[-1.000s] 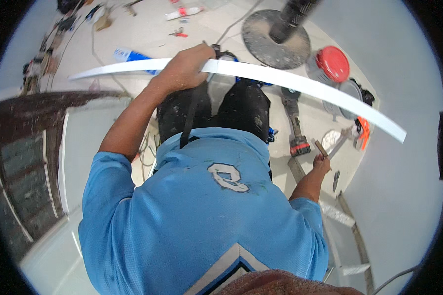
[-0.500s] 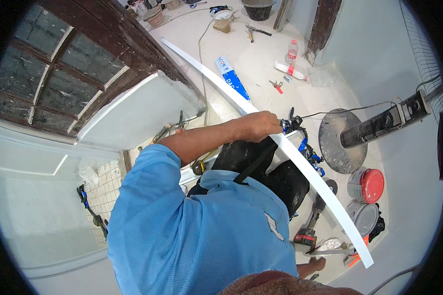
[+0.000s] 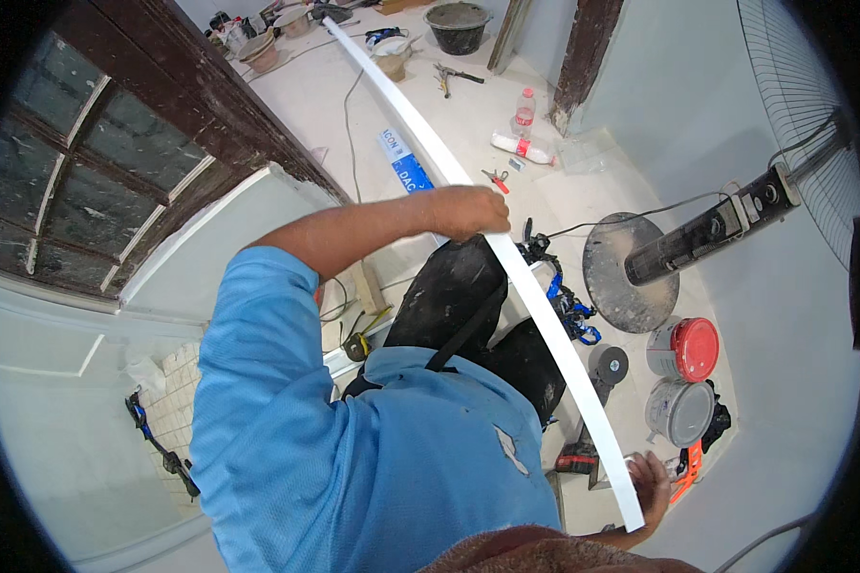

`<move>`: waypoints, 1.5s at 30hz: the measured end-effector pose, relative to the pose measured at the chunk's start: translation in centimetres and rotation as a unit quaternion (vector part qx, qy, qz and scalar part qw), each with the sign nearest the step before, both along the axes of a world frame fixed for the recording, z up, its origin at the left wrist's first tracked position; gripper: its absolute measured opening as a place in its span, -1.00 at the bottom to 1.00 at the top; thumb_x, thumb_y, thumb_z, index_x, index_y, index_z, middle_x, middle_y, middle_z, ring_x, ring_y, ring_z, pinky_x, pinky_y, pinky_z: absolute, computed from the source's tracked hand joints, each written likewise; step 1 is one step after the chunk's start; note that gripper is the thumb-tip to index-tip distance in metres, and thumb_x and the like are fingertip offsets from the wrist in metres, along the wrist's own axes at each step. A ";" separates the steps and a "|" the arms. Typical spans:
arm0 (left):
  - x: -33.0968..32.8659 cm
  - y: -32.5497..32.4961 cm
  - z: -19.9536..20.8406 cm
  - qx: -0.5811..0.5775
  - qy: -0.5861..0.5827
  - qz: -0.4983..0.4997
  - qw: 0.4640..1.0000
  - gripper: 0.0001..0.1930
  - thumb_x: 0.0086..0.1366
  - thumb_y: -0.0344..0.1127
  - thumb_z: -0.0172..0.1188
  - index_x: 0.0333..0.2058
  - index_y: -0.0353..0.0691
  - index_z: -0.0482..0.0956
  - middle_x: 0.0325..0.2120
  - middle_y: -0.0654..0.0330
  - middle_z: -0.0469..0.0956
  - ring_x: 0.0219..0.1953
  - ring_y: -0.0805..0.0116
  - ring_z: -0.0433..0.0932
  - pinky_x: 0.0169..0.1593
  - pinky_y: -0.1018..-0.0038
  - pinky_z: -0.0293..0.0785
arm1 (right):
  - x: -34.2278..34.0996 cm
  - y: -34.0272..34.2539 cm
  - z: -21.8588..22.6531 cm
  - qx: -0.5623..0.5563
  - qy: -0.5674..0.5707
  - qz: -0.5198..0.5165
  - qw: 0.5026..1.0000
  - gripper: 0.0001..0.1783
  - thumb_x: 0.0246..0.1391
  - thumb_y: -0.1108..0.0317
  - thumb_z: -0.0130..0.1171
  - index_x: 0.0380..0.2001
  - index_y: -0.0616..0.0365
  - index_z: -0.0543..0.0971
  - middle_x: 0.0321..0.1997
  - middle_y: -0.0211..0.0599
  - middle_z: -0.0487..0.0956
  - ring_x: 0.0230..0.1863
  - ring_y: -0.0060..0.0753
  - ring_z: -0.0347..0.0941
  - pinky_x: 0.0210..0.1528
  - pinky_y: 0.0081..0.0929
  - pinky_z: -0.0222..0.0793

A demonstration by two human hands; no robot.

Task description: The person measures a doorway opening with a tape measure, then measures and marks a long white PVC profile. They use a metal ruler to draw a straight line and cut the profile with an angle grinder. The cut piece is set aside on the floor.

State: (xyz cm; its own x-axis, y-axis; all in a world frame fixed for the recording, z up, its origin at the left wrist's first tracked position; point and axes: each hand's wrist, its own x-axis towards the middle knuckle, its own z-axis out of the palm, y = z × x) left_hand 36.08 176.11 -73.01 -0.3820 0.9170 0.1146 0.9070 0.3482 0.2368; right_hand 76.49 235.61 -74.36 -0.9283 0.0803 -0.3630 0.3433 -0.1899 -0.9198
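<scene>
A long, narrow white strip (image 3: 559,344) runs diagonally from the far left down to the near right, passing across my lap. My left hand (image 3: 473,212) is closed around it near the middle, knuckles up. At the strip's near end, my right hand (image 3: 652,485) has its fingers curled against the edge; the strip covers part of that hand. Below the strip lies a cordless angle grinder (image 3: 583,449) with a red and black battery. A tape measure (image 3: 356,346) lies left of my legs. Beyond my left hand is a blue and white box (image 3: 406,164), partly behind the strip.
A standing fan (image 3: 712,234) with a round base is on the right. Near it stand a red-lidded bucket (image 3: 695,350) and a grey-lidded bucket (image 3: 688,414). Pliers (image 3: 454,78), bottles (image 3: 524,148) and a black bucket (image 3: 457,31) are farther off. A paned wooden door (image 3: 115,172) stands left.
My left hand and the strip have shifted left and away from me. My right hand has come up from near the floor to the strip's near end. The view has shifted too.
</scene>
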 end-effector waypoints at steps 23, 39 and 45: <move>-2.3 -7.5 1.7 0.621 -0.548 0.437 0.351 -0.20 0.64 0.11 -0.31 0.46 -0.61 -0.06 0.27 -0.68 0.26 0.31 -0.50 0.41 0.38 -0.27 0.39 | -16.0 -34.6 16.9 -0.154 0.007 0.396 0.905 -0.48 0.24 0.59 0.34 0.18 0.37 0.34 -0.09 -0.10 0.68 -0.10 -0.52 0.65 -0.27 -0.53 0.60; 8.3 -24.1 6.4 0.245 -0.449 0.621 0.594 -0.76 0.40 -0.44 0.16 -0.01 -0.40 0.58 -0.34 0.12 0.60 -0.46 0.31 0.58 -0.35 0.41 0.64 | -13.4 -41.7 11.5 -0.096 0.194 0.521 0.826 -0.54 0.29 0.06 0.33 -0.17 0.35 0.73 -0.22 -0.16 0.77 -0.27 -0.43 0.74 -0.24 -0.41 0.67; 20.4 -29.6 -1.5 0.202 -0.368 0.722 0.551 -0.54 0.36 -0.12 0.36 0.02 -0.41 0.55 -0.32 0.09 0.56 -0.36 0.24 0.59 -0.31 0.31 0.57 | -18.5 -18.3 -14.7 0.560 0.179 0.266 0.764 -0.46 0.17 -0.04 0.34 -0.03 0.24 0.71 -0.09 0.03 0.73 -0.04 0.07 0.66 0.01 -0.11 0.57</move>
State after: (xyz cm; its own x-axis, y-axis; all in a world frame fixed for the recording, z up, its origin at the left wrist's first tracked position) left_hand 56.45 146.54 -74.54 -0.7586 -0.4456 -0.4754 -0.6387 0.3647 0.6775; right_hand 57.96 217.26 -89.06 -0.9614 -0.2688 -0.0589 -0.2135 0.8637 -0.4566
